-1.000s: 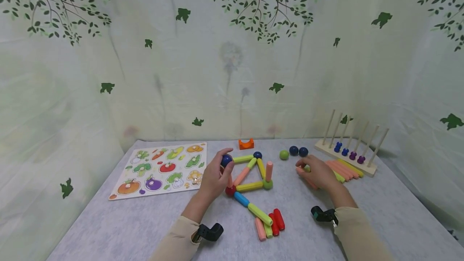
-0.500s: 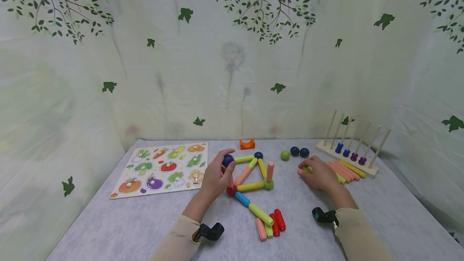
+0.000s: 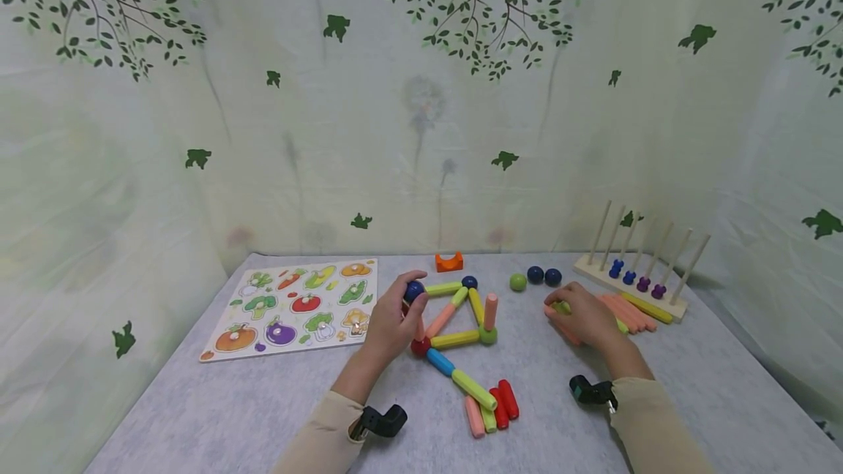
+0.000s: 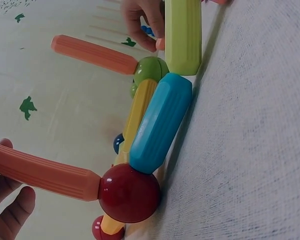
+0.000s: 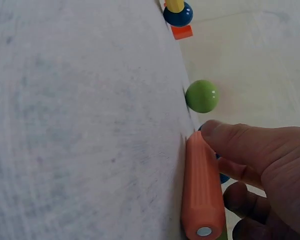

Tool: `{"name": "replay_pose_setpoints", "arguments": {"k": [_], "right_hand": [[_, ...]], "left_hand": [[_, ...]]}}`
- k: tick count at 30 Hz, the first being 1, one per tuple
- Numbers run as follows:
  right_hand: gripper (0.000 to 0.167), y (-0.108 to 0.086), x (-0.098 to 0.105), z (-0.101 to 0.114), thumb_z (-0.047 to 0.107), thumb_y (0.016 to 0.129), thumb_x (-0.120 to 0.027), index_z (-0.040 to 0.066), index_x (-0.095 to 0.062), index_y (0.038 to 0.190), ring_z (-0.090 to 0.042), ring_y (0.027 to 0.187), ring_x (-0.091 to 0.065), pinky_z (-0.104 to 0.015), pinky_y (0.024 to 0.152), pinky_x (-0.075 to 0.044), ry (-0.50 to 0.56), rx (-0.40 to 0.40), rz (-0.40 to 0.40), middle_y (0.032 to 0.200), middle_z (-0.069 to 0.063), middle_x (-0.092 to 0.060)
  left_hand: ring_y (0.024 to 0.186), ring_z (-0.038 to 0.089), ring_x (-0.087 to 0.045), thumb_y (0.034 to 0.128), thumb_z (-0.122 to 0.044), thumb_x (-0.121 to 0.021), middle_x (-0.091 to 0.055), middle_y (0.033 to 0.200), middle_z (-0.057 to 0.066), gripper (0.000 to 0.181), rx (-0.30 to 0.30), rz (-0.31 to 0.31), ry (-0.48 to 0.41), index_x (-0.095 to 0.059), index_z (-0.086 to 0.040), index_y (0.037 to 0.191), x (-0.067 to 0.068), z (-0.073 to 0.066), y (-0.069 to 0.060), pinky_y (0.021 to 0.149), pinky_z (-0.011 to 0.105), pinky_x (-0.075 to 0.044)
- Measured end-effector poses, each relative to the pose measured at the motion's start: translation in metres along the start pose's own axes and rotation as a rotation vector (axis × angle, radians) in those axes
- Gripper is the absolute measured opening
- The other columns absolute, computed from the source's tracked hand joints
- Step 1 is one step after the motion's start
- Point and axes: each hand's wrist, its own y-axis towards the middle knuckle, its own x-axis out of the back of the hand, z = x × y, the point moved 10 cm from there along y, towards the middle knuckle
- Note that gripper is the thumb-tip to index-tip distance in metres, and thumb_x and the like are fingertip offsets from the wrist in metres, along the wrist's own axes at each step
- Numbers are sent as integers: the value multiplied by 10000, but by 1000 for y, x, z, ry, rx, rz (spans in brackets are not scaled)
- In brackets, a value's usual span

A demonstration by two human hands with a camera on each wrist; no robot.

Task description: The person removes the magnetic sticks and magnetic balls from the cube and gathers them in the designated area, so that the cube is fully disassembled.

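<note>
Our left hand (image 3: 391, 322) stays clamped on the blue ball (image 3: 414, 291); our right hand (image 3: 585, 315), touching a salmon rod (image 5: 202, 187), has edged rightward with it; whether gripping, we cannot tell.

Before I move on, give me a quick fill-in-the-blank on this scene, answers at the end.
1. The left hand has its grip on a ball coloured ____.
2. The blue stick meets a ball coloured ____.
3. Beside the loose green ball lie ____ loose blue balls.
4. On the rack, the beads are blue and ____.

Missing words: blue; red; two; purple.
</note>
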Motion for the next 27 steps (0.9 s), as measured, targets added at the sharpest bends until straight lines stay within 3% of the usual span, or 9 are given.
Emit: {"name": "replay_pose_setpoints", "arguments": {"k": [6, 10, 16, 22, 27], "right_hand": [[259, -3, 8, 15, 308, 949, -681, 189, -699, 1177, -273, 1025, -603, -453, 844, -533, 43, 62, -13, 1199, -93, -623], [198, -7, 13, 40, 244, 945, -689, 159, -700, 1123, -202, 900, -569, -338, 762, -503, 110, 139, 22, 1049, -40, -667], [130, -20, 15, 79, 235, 938, -698, 159, -701, 1044, -171, 844, -548, -278, 709, -482, 170, 218, 91, 954, 12, -657], [148, -39, -7, 126, 208, 933, -700, 136, -697, 1063, -159, 780, -580, -263, 646, -521, 213, 374, 304, 907, 33, -664], [200, -58, -35, 154, 264, 932, -701, 166, -681, 1106, -178, 765, -605, -280, 649, -520, 229, 404, 503, 897, 45, -665]], "left_hand": [[702, 110, -532, 1026, -253, -561, -635, 1006, 53, 363, -2, 0, -1, -508, -170, 1375, 1, 0, 0, 602, 203, -511], [708, 107, -533, 1024, -252, -565, -636, 1009, 48, 365, -7, -1, 1, -512, -169, 1375, 1, 0, 0, 605, 203, -510], [704, 100, -527, 1019, -238, -575, -635, 1005, 44, 367, -13, -2, -8, -519, -157, 1373, 1, 0, 1, 600, 203, -507], [704, 109, -528, 1021, -242, -572, -638, 1005, 51, 389, -12, 2, -16, -528, -86, 1374, 1, 0, 1, 602, 205, -508], [718, 106, -529, 1016, -231, -579, -641, 1012, 47, 373, -12, 1, -7, -527, -121, 1369, 1, -1, 1, 616, 203, -511]]}}
